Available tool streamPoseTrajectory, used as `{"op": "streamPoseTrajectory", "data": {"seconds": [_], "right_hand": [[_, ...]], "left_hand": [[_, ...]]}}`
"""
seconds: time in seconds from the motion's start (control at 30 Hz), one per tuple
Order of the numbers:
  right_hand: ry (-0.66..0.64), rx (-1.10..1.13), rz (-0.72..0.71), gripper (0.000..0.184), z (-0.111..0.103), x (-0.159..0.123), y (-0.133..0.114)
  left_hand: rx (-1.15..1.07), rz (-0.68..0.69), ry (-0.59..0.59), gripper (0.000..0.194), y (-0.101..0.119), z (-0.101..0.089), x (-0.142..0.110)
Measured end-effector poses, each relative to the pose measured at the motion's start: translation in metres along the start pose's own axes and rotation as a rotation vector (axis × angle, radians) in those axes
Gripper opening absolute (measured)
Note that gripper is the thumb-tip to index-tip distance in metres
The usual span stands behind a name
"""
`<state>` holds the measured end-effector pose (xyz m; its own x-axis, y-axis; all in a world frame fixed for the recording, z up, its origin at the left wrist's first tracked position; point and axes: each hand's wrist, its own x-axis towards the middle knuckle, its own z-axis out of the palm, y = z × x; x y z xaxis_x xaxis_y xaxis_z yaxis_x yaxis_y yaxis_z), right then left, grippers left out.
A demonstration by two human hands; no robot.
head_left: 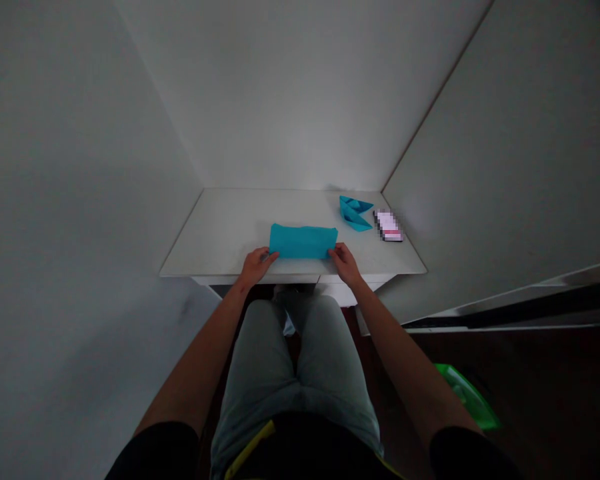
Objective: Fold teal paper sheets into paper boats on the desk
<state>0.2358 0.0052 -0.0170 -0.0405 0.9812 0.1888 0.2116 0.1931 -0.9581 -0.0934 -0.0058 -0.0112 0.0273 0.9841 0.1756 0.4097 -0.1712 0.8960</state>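
Observation:
A turquoise sheet of paper (303,241), folded into a flat rectangle, lies near the front edge of a small white table (220,233). My left hand (257,264) pinches its near left corner. My right hand (345,263) pinches its near right corner. Both hands rest on the tabletop at the paper's front edge. A finished turquoise paper boat (355,212) stands at the back right of the table, apart from both hands.
A small blurred-out object (389,225) lies to the right of the paper boat. White walls close in the table on the left, back and right. My knees are under the table's front edge. A green object (467,395) lies on the dark floor at right.

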Motion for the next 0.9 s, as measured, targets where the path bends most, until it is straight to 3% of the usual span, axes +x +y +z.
{"op": "streamPoseTrajectory", "data": {"seconds": [0.1,0.17,0.23,0.33,0.4,0.47,0.53,0.6,0.67,0.8,0.9], "right_hand": [[-0.03,0.023,-0.004,0.066,0.002,-0.003,0.001],[-0.006,-0.048,-0.035,0.084,0.0,-0.004,0.001],[0.03,-0.163,-0.096,0.089,-0.002,-0.006,0.0],[-0.008,-0.38,-0.233,0.069,-0.003,-0.01,-0.003],[-0.135,-0.535,-0.313,0.057,-0.001,-0.014,-0.006],[-0.28,-0.667,-0.344,0.058,0.001,-0.018,-0.009],[-0.355,-0.761,-0.339,0.072,0.002,-0.021,-0.012],[-0.368,-0.814,-0.335,0.085,0.001,-0.023,-0.013],[-0.378,-0.85,-0.336,0.084,-0.001,-0.022,-0.013],[-0.398,-0.89,-0.365,0.062,-0.006,-0.02,-0.01],[-0.416,-0.834,-0.385,0.047,-0.008,-0.021,-0.009]], "left_hand": [[-0.013,-0.022,0.065,0.04,-0.004,0.003,-0.001],[-0.013,0.004,0.136,0.062,-0.006,0.004,0.0],[0.034,0.067,0.181,0.08,-0.006,0.004,0.0],[0.191,0.174,0.144,0.068,0.0,0.004,-0.003],[0.305,0.219,0.055,0.053,0.005,0.005,-0.007],[0.392,0.253,-0.03,0.046,0.01,0.006,-0.012],[0.45,0.278,-0.088,0.047,0.013,0.008,-0.016],[0.495,0.297,-0.13,0.056,0.015,0.007,-0.019],[0.545,0.313,-0.184,0.065,0.016,0.005,-0.02],[0.637,0.318,-0.281,0.06,0.021,-0.001,-0.021],[0.648,0.321,-0.275,0.056,0.025,-0.002,-0.022]]}}
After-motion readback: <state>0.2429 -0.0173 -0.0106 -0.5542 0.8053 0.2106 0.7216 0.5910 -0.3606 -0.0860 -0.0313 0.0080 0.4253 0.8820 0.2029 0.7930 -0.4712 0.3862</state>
